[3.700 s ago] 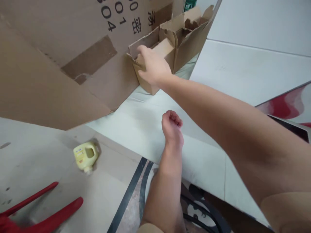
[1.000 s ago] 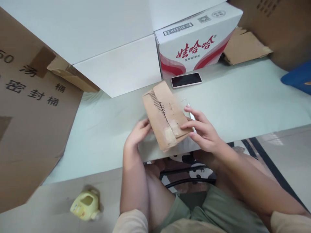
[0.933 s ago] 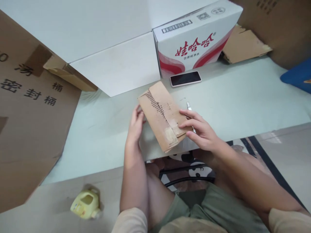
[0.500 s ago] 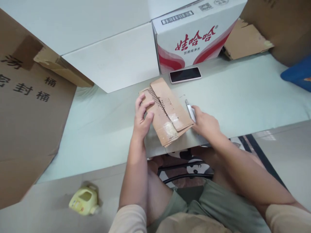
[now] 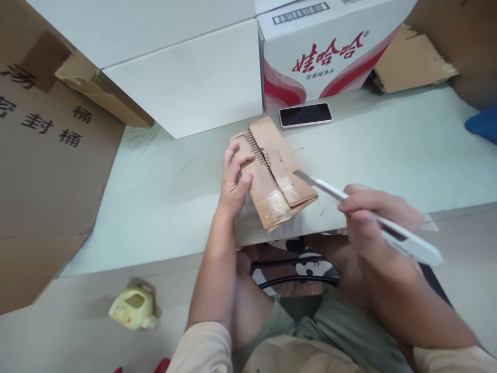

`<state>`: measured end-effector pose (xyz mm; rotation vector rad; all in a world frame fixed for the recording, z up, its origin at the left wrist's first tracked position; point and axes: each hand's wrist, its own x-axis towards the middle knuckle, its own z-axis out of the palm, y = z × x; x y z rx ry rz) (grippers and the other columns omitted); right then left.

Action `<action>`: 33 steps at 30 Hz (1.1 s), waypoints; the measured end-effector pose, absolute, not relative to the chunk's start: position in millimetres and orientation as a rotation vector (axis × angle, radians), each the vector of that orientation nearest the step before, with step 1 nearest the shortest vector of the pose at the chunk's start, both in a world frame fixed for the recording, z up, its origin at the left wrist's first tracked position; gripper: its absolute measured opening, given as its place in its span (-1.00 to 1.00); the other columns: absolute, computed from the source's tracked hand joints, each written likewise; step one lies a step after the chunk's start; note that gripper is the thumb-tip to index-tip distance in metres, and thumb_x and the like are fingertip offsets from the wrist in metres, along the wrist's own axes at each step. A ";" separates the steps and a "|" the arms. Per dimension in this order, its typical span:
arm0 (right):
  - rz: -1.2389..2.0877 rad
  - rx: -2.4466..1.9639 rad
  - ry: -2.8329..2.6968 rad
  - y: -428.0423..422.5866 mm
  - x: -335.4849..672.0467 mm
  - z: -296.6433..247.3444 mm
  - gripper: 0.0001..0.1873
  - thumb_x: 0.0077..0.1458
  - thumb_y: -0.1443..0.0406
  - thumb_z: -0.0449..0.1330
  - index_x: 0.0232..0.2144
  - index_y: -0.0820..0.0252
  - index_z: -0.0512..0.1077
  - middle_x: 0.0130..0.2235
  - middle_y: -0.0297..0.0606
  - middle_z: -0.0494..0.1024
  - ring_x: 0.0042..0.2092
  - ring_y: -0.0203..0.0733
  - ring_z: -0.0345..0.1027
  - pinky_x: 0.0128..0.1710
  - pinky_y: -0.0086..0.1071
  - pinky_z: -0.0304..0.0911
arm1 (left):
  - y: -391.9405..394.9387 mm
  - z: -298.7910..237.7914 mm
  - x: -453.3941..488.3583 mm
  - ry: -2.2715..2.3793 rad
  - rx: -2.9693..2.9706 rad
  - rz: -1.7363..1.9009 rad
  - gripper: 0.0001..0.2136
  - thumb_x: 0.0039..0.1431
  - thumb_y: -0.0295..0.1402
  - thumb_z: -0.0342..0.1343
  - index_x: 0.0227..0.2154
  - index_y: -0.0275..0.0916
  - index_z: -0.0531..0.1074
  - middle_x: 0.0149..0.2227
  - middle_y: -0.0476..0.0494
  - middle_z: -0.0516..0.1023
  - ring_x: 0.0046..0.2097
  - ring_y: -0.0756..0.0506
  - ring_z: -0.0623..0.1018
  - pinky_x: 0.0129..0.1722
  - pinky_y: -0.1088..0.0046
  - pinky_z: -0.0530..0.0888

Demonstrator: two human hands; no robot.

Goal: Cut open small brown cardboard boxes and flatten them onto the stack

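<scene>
A small taped cardboard box [image 5: 274, 171] lies on the pale green table [image 5: 388, 150] near its front edge. My left hand [image 5: 234, 178] grips the box's left side, fingers curled over its top. My right hand [image 5: 373, 220] is raised to the right of the box and closed round a white utility knife [image 5: 368, 215]. The knife's blade end points left and hovers just over the box's right edge.
A black phone [image 5: 305, 114] lies behind the box. A white-and-red printed carton [image 5: 330, 46] and a plain white box [image 5: 186, 88] stand at the back. Large brown cardboard [image 5: 42, 171] leans at the left. A yellow jug [image 5: 132, 310] lies on the floor.
My right hand has picked the white knife up off the table beside the box and lifted it. My left hand moved onto the box's left side and stays there.
</scene>
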<state>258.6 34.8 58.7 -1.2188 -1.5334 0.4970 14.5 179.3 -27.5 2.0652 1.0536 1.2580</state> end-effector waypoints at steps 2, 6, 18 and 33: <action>0.403 -1.157 -1.678 32.0 249.7 65.8 -0.91 0.20 0.34 0.16 -0.32 0.00 0.41 -0.55 -0.41 0.36 -0.59 -0.31 0.18 -0.58 -0.34 0.09 | 179.3 -27.5 14.6 1.050 2.068 1.259 -0.47 0.32 0.22 -0.07 0.05 -0.05 0.47 0.35 -0.27 0.25 0.45 -0.32 0.21 0.44 -0.08 0.16; 0.263 -1.079 -1.827 39.7 243.0 65.7 -0.85 0.10 0.43 0.17 -0.39 0.04 0.36 -0.58 -0.44 0.41 -0.63 -0.35 0.18 -0.63 -0.39 0.08 | 178.5 -26.7 15.0 1.031 2.070 1.271 -0.49 0.33 0.19 -0.06 0.04 -0.06 0.48 0.35 -0.27 0.26 0.45 -0.32 0.22 0.44 -0.08 0.16; 0.278 -1.315 -1.802 36.3 229.5 66.7 -0.86 0.14 0.37 0.14 -0.44 0.05 0.34 -0.65 -0.47 0.40 -0.65 -0.35 0.24 -0.65 -0.44 0.12 | 178.0 -26.7 15.3 1.071 2.088 1.258 -0.46 0.31 0.22 -0.07 0.03 -0.06 0.49 0.34 -0.27 0.28 0.45 -0.33 0.22 0.43 -0.09 0.17; 0.546 -1.255 -1.099 45.7 281.7 42.0 -0.80 0.21 0.16 0.16 -0.45 0.02 0.34 -0.66 -0.45 0.22 -0.66 -0.28 0.03 -0.66 -0.36 -0.03 | 185.8 -27.4 -5.8 1.112 1.896 1.342 -0.44 0.22 0.28 0.03 -0.01 -0.05 0.49 0.36 -0.22 0.27 0.45 -0.34 0.21 0.43 -0.04 0.21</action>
